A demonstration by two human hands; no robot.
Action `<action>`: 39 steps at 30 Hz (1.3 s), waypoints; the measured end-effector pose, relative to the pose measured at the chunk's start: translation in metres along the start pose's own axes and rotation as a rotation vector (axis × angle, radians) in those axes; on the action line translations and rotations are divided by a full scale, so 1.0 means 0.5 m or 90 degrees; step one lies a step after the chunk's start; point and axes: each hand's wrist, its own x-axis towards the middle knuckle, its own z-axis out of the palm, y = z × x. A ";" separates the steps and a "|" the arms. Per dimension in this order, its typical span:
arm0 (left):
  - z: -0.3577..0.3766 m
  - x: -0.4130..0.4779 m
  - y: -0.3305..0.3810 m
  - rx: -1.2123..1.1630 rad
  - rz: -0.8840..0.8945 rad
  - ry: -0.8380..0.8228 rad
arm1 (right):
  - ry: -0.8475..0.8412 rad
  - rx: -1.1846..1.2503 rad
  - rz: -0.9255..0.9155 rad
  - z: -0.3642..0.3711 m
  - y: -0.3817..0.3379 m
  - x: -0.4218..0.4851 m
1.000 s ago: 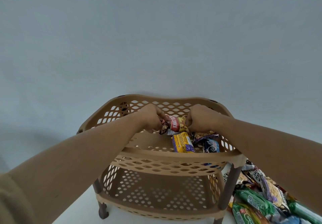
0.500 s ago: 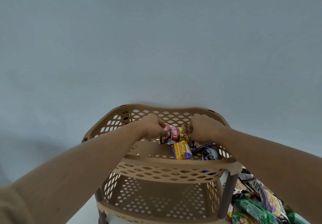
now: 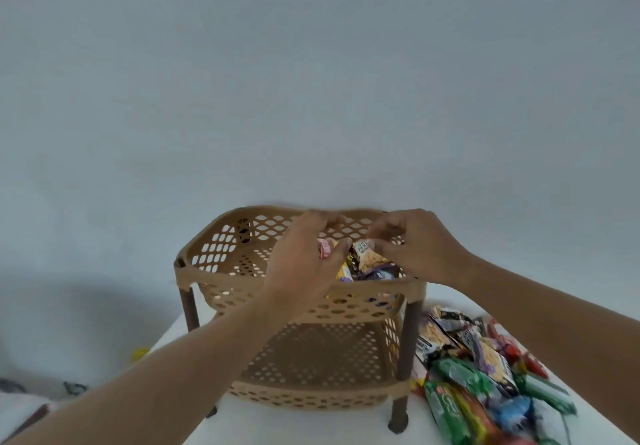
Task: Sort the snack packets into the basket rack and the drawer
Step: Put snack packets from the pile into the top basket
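Head view: the tan, perforated plastic basket rack (image 3: 214, 274) stands on the white table (image 3: 311, 427). Over the right side of its top tier, my right hand (image 3: 419, 247) pinches a crinkly foil packet (image 3: 367, 260). My left hand (image 3: 304, 264) curls beside it over a pink packet (image 3: 325, 247), grip unclear. Glossy packets (image 3: 478, 368) heap near right.

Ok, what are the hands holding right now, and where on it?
The right hand pinches the peanut packet at its upper edge; the left hand grips a pink packet end beside it, possibly the same packet.
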 end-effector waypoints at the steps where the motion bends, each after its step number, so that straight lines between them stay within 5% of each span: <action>1: 0.008 -0.025 0.015 0.007 0.036 0.006 | 0.033 0.025 -0.001 -0.004 0.006 -0.023; 8: 0.129 -0.199 0.075 0.001 0.122 -0.060 | 0.149 0.104 0.090 -0.021 0.105 -0.220; 21: 0.413 -0.441 0.098 0.033 -0.145 -0.315 | 0.080 0.067 0.370 -0.032 0.394 -0.523; 39: 0.595 -0.334 0.096 0.150 -0.113 -0.372 | -0.064 0.013 0.445 0.029 0.576 -0.473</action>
